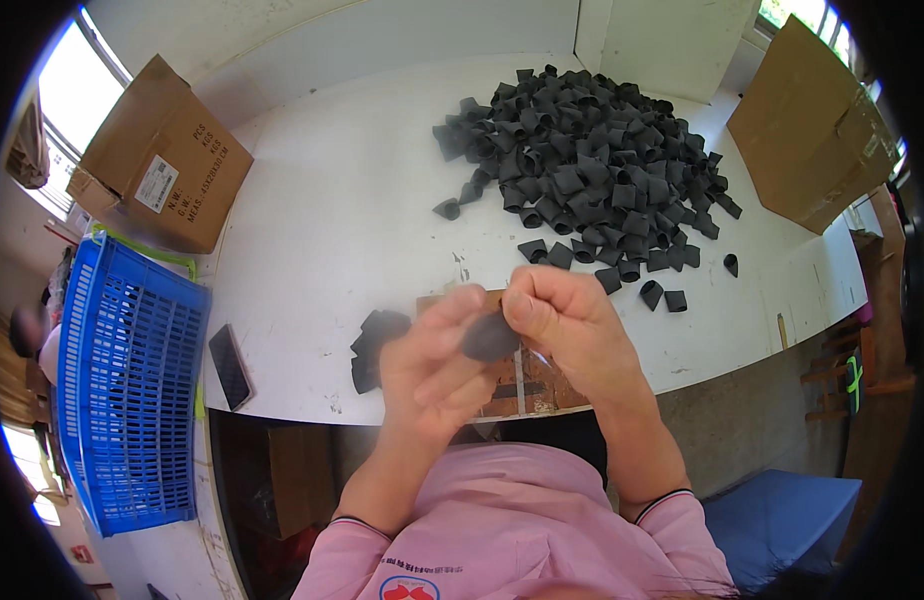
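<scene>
Head view: dark piece up between both hands, near edge of the worktop!
Right hand fingers pinch its rim; left hand blurred, grip unclear. A slip there could drop it; a leftward elbow could scatter the small pile; far right, a bump could topple the loose heap.

The left hand, blurred, is raised with curled fingers, close beside the right hand. The right thumb and index finger are pinched together. Both bare forearms slant inward toward each other.
</scene>
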`<state>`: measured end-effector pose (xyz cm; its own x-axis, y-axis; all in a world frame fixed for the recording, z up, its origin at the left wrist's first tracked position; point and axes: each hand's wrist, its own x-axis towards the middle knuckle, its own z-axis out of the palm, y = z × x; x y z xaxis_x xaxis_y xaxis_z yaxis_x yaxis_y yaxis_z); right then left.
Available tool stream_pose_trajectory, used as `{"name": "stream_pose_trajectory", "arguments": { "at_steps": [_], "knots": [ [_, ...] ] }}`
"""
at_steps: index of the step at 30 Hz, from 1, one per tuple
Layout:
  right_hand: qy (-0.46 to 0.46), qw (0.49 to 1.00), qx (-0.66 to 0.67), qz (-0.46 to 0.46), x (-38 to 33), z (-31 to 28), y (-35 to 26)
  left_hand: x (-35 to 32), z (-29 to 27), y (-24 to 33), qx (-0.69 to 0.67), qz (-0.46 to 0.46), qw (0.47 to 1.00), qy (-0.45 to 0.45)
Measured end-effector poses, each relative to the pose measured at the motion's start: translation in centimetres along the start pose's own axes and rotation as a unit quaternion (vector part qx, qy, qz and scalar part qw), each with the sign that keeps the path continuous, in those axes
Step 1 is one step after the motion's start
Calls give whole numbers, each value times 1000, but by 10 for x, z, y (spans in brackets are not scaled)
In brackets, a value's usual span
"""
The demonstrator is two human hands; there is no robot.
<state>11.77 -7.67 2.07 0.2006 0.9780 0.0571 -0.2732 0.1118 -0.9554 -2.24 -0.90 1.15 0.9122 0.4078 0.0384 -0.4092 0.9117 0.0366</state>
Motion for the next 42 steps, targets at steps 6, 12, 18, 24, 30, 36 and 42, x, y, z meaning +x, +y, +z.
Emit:
{"name": "stream_pose_trajectory", "arguments": {
  "at_steps": [6, 12, 18, 24, 30, 36, 42],
  "knots": [
    [-10, 996, 77, 50, 6, -17, 41, 10, -33, 5, 158, 55, 979, 113],
    [115, 946, -284, -108, -2, -13, 29, 21, -13, -10, 593, 327, 724, 133],
    [150, 842, -445, -267, -20, 7, 14, 23, -8, -1, 759, 318, 568, -30],
    [173, 782, -494, -338, -9, 8, 22, 19, -6, -10, 394, 376, 833, 103],
    [152, 792, -472, -355, -12, 10, 4, 13, -13, -9, 446, 367, 807, 119],
    [161, 879, -352, -280, -19, -3, -2, 26, 7, -20, 544, 415, 722, 97],
    [112, 877, -381, -271, -11, 2, 4, 16, -10, -13, 547, 376, 733, 149]
  ]
}}
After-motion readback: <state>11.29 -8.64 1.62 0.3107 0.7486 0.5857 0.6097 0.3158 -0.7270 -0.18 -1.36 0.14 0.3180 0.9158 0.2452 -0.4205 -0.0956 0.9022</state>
